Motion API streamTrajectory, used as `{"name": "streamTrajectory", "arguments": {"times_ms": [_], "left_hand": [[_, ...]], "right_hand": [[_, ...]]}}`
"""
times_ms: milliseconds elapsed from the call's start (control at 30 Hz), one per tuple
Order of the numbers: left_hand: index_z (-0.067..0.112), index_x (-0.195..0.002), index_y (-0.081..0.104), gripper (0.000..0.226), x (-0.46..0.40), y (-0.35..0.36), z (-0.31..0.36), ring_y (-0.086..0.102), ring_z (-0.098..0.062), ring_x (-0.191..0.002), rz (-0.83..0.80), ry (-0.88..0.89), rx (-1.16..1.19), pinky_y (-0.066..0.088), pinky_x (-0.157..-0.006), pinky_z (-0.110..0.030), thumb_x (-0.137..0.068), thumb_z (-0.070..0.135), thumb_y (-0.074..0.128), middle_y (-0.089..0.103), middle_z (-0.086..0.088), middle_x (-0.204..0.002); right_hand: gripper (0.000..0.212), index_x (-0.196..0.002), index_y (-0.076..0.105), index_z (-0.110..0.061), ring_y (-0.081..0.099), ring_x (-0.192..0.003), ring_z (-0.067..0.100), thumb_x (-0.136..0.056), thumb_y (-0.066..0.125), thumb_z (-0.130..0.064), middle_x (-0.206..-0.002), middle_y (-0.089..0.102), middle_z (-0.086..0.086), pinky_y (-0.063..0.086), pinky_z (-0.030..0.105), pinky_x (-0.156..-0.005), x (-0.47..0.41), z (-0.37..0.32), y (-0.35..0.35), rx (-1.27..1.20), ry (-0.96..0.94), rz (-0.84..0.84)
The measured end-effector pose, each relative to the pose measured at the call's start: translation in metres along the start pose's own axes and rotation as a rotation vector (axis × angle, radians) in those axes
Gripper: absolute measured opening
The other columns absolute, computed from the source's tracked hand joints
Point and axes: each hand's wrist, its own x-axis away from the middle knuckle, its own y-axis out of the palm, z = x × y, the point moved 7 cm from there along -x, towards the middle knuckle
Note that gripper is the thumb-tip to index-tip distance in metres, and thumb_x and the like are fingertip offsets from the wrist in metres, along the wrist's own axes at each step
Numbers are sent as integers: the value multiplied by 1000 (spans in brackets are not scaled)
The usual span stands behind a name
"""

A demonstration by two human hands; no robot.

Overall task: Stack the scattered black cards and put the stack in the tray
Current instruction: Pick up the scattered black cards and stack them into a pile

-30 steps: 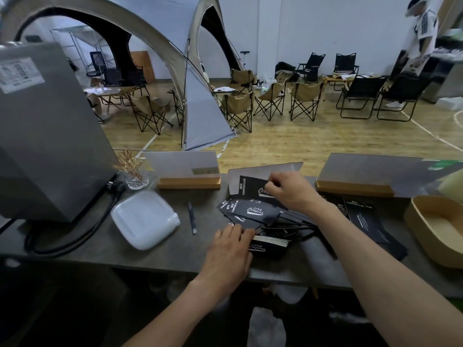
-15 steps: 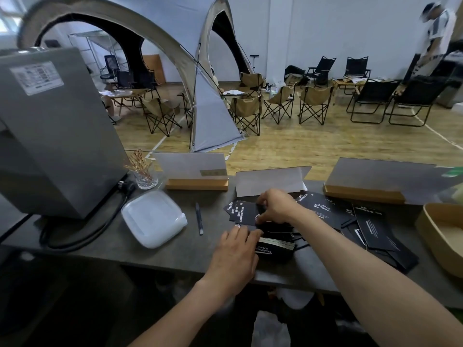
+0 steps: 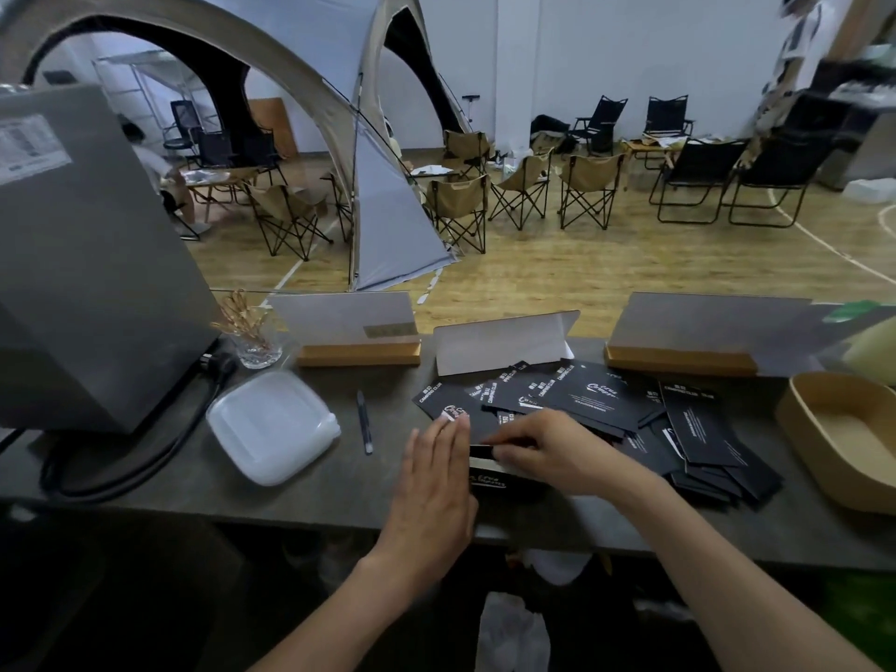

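Note:
Several black cards [image 3: 596,397] with white print lie scattered over the middle of the dark counter [image 3: 339,497]. A small stack of black cards [image 3: 487,470] stands near the front edge. My left hand [image 3: 434,477] lies flat against the stack's left side, fingers straight and together. My right hand [image 3: 548,451] rests on top of the stack, its fingers pinching a card at the stack's upper edge. The tan tray [image 3: 795,419] sits at the far right with nothing visible in it.
A white lidded container [image 3: 274,424] and a pen [image 3: 364,421] lie left of the cards. A grey metal machine [image 3: 87,264] with black cables fills the left. Two wood-based sign holders [image 3: 359,354] [image 3: 679,363], a folded white card stand [image 3: 504,339] and a glass of sticks [image 3: 252,339] line the back edge.
My right hand has come back from the far scattered cards to the stack near the front edge. My left hand stays beside the stack. The camera has tilted slightly.

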Motion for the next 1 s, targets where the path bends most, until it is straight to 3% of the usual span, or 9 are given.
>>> {"name": "streamTrajectory", "arguments": {"times_ms": [100, 167, 233, 400, 600, 667, 733, 900, 1000], "left_hand": [[7, -155, 29, 76, -2, 0, -2, 44, -26, -122, 2, 12, 6, 46, -106, -46, -83, 28, 43, 45, -8, -133], [10, -153, 31, 73, -5, -3, -3, 43, -21, -116, 0, -7, 18, 50, -97, -40, -84, 29, 43, 46, -4, -129], [11, -152, 33, 71, -6, -4, 3, 44, -21, -112, 3, -5, 46, 51, -93, -41, -84, 27, 44, 47, -4, -128], [13, -153, 33, 66, -5, 2, 19, 47, -24, -118, -14, -33, 47, 46, -94, -42, -89, 29, 40, 49, -4, -133], [17, -131, 48, 49, -11, 1, 16, 51, -25, -99, -31, 4, -34, 47, -78, -40, -83, 29, 46, 52, -2, -110], [19, -123, 50, 41, -9, -2, 15, 50, -23, -96, -14, 17, -26, 46, -75, -38, -83, 28, 47, 52, -1, -106], [21, -119, 51, 37, -6, -6, 11, 47, -20, -94, -15, 5, -31, 42, -74, -34, -83, 28, 49, 51, 1, -105], [23, -113, 54, 32, 2, -12, 3, 47, -20, -93, -21, -20, -54, 43, -74, -35, -82, 30, 51, 51, 2, -104], [23, -113, 54, 30, 7, -19, -5, 46, -20, -91, -32, -47, -70, 44, -75, -35, -84, 31, 49, 48, 3, -102]], "right_hand": [[26, -114, 74, -27, 65, -91, -3, -99, 58, -41, -99, 73, -15, 53, 22, -81, 16, 16, -14, -80, 54, 292], [26, -115, 72, -23, 64, -92, 4, -102, 53, -35, -99, 70, -12, 51, 26, -80, 36, 30, -19, -67, 123, 587], [28, -122, 68, -19, 60, -103, 13, -104, 48, -28, -109, 66, -8, 46, 29, -90, 45, 28, 4, -107, 128, 692], [52, -138, 55, -16, 43, -129, 10, -99, 32, -41, -133, 55, -6, 30, 20, -112, 40, 5, 49, 5, 49, 582], [49, -112, 72, -19, 61, -101, 21, -97, 30, -41, -104, 71, 0, 47, 34, -90, 31, 9, 29, 190, 21, 461], [39, -102, 74, -20, 63, -94, 22, -96, 42, -41, -94, 72, -2, 50, 37, -79, 19, 5, 2, 264, 62, 487], [28, -110, 73, -22, 61, -99, 20, -94, 56, -38, -101, 73, -5, 50, 35, -81, -2, -4, -22, 262, 36, 540], [56, -117, 65, -21, 54, -116, 27, -77, 68, -61, -116, 70, 2, 38, 43, -98, -77, -10, 3, 572, 96, 207], [54, -108, 67, -23, 53, -115, 27, -69, 76, -60, -107, 70, 5, 35, 42, -97, -97, -8, 13, 614, 124, 217]]}}
